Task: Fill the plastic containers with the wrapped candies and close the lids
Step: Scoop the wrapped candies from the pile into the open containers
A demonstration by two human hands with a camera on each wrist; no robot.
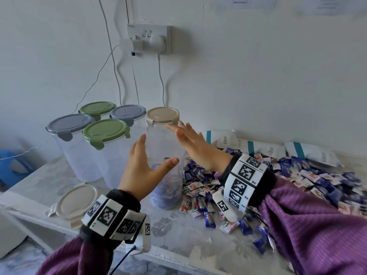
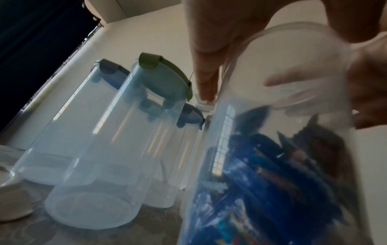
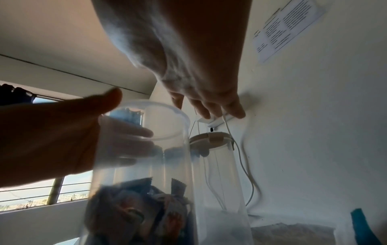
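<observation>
While the left hand (image 1: 142, 169) wraps its thumb and fingers round the open clear container (image 1: 166, 183) standing on the desk (image 1: 188, 235), the right hand (image 1: 190, 143) hovers above its rim with fingers straight and spread, holding nothing. Blue wrapped candies (image 1: 278, 175) fill the container's bottom, and many more lie heaped just to its right. Its beige lid (image 1: 76, 203) lies flat to the left, near five lidded containers (image 1: 103, 147).
</observation>
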